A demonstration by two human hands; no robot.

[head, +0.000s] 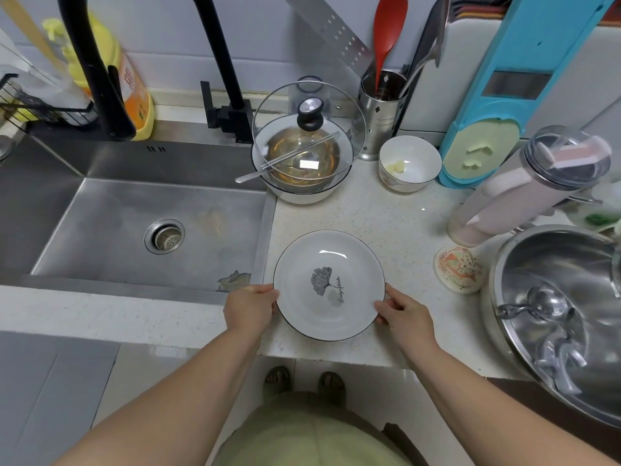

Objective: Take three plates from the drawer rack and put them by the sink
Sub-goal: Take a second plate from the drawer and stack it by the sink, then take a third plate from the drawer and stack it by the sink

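A white plate (328, 284) with a dark rim and a grey leaf print lies over the speckled counter (386, 223), just right of the steel sink (141, 227). My left hand (250, 307) grips its left rim and my right hand (405, 312) grips its right rim. I cannot tell whether more plates are stacked beneath it, or whether it rests on the counter or is held just above. The drawer rack is out of view.
Behind the plate stand a bowl under a glass lid (307, 139), a small white bowl (409, 163) and a steel utensil holder (381, 112). A large steel pot (564, 317) and a coaster (458, 269) sit to the right. A black faucet (221, 62) rises behind the sink.
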